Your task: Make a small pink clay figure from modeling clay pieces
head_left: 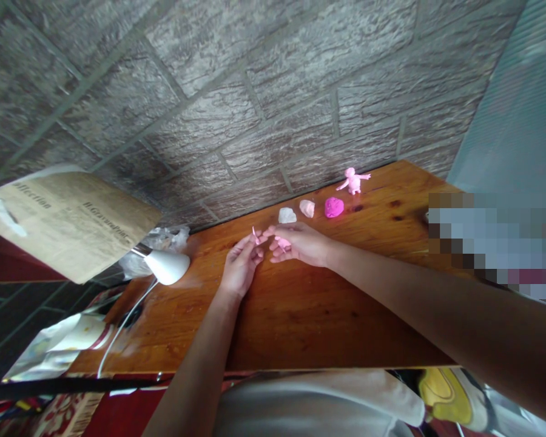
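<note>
**Both hands mid-frame, shaping small pink clay bits over the wooden table**

Left to right:

- Far left of frame: tan printed paper sheet (73, 221) hanging or leaning by the grey stone-pattern wall (236, 91). Just right of it, white desk lamp head (167, 267) with its white cord running down to the lower left. Crinkled clear plastic (166, 238) behind the lamp.
- Centre: left hand (241, 267), fingers curled up, thumb and forefinger pinched on a thin pale pink clay sliver (255, 235). Sliver stands up off the fingertips, clear of the varnished orange-brown wooden table (300, 321).
- Just right, fingertips nearly touching the left: right hand (298, 243), palm down, fingers loosely curled around a small pink clay lump (283, 243). Lump only partly visible under the fingers; how firm the hold is, can't tell.
- Behind the hands, along the wall edge: white clay lump (287, 215), pale pink clay lump (307, 208), bright magenta clay lump (333, 207), then a small pink clay figurine (355, 181) standing with arms out.
- Right edge: pixelated block, unreadable.

Read of the step: looks like a small part being formed, sliver and lump held close together. Joining them would call for a light pinch and steady fingertips; the sliver is thin and likely bends or tears easily.
</note>
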A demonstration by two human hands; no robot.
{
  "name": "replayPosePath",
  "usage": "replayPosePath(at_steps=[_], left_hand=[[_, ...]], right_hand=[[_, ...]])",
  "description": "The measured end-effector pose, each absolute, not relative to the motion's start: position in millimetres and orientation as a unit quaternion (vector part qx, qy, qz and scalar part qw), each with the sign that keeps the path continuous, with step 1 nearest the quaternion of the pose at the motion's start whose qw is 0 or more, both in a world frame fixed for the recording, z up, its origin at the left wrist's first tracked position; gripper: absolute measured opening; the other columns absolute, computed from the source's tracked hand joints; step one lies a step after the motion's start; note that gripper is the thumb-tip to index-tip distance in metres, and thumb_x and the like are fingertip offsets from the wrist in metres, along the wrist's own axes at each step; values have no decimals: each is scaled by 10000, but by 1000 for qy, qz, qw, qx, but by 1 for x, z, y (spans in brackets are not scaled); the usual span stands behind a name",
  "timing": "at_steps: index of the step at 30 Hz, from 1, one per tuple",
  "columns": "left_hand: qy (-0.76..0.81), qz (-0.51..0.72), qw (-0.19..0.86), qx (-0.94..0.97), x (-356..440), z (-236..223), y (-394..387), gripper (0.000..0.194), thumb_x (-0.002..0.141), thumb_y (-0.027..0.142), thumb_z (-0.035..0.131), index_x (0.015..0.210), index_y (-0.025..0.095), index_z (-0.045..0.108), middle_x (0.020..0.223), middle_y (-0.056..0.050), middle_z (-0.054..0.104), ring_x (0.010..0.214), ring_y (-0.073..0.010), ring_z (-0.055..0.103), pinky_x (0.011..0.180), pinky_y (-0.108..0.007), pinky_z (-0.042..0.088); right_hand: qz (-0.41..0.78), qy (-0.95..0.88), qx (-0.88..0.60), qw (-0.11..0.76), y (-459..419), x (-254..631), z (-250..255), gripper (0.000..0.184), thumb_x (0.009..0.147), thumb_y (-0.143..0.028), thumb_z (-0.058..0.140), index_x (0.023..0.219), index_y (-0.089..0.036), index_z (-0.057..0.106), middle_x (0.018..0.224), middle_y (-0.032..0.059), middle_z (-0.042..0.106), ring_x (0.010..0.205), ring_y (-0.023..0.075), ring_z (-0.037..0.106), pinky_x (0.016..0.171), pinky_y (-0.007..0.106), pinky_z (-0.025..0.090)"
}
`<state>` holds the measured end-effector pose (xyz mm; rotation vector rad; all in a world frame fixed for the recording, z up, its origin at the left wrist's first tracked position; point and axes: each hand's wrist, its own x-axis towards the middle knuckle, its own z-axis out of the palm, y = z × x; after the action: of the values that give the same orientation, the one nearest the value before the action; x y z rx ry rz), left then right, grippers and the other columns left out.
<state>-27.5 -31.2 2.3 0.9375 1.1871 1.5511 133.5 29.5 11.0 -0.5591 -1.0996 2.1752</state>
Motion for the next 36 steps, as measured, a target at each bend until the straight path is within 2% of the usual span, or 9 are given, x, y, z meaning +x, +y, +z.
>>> replayPosePath(at_steps=[5, 7, 9, 12, 17, 21, 25, 31, 36], left_hand=[[474, 643, 478, 365, -27, 3, -31, 323, 649, 308, 900, 899, 151, 768, 799, -16, 704, 611, -48, 520, 574, -173, 402], [477, 644, 475, 363, -27, 3, -31, 317, 657, 301, 894, 905, 149, 767, 868, -29, 723, 610, -43, 517, 574, -176, 405], [481, 646, 469, 362, -26, 4, -30, 311, 652, 302, 897, 894, 155, 768, 914, -34, 732, 609, -39, 518, 574, -177, 410], [480, 652, 465, 357, -25, 5, -30, 328, 611, 311, 919, 869, 170, 773, 897, -18, 728, 611, -38, 527, 564, -169, 408], [478, 654, 468, 355, -24, 6, -32, 354, 551, 305, 949, 830, 177, 773, 785, 7, 701, 591, -40, 524, 545, -165, 396], [470, 655, 468, 362, -23, 6, -32, 324, 547, 296, 951, 769, 163, 756, 755, 7, 688, 599, -41, 525, 571, -168, 410], [471, 656, 468, 360, -24, 6, -32, 318, 557, 315, 947, 740, 155, 742, 746, 4, 686, 601, -41, 527, 586, -170, 420], [479, 653, 456, 369, -27, 3, -30, 325, 555, 300, 950, 788, 161, 772, 760, -15, 709, 601, -44, 520, 572, -177, 402], [472, 641, 458, 394, -27, 2, -31, 312, 574, 301, 940, 815, 176, 787, 716, -4, 695, 600, -52, 524, 596, -191, 419]], right_hand=[[842, -388, -186, 326, 31, 135, 12, 89, 787, -112, 781, 849, -145, 726, 806, 23, 736, 569, 37, 519, 581, 167, 471], [839, -386, -190, 333, 32, 137, 15, 77, 829, -182, 771, 815, -129, 716, 668, -18, 652, 476, 14, 392, 463, 139, 344], [833, -398, -199, 328, 32, 138, 17, 256, 909, -339, 700, 785, -115, 710, 511, -67, 477, 410, 19, 296, 387, 157, 215], [808, -447, -211, 321, 31, 137, 19, 421, 989, -453, 545, 822, -109, 721, 425, -104, 304, 345, 40, 215, 354, 196, 141], [676, -600, -239, 354, 28, 137, 18, 358, 981, -434, 538, 916, -145, 737, 420, -85, 391, 345, 76, 330, 381, 222, 242], [415, -763, -282, 407, 28, 137, 11, 242, 895, -387, 679, 837, -158, 732, 696, 14, 662, 649, 125, 596, 629, 247, 437], [272, -851, -246, 375, 30, 135, -4, 159, 845, -194, 697, 994, -142, 712, 967, 98, 718, 916, 194, 656, 864, 319, 486], [245, -830, -277, 417, 37, 133, -9, 211, 876, -213, 664, 1069, -128, 676, 1027, 135, 732, 1000, 242, 671, 946, 393, 494], [276, -801, -243, 471, 35, 134, -4, 265, 891, -251, 655, 1138, -155, 668, 1082, 109, 747, 967, 210, 697, 887, 346, 516]])
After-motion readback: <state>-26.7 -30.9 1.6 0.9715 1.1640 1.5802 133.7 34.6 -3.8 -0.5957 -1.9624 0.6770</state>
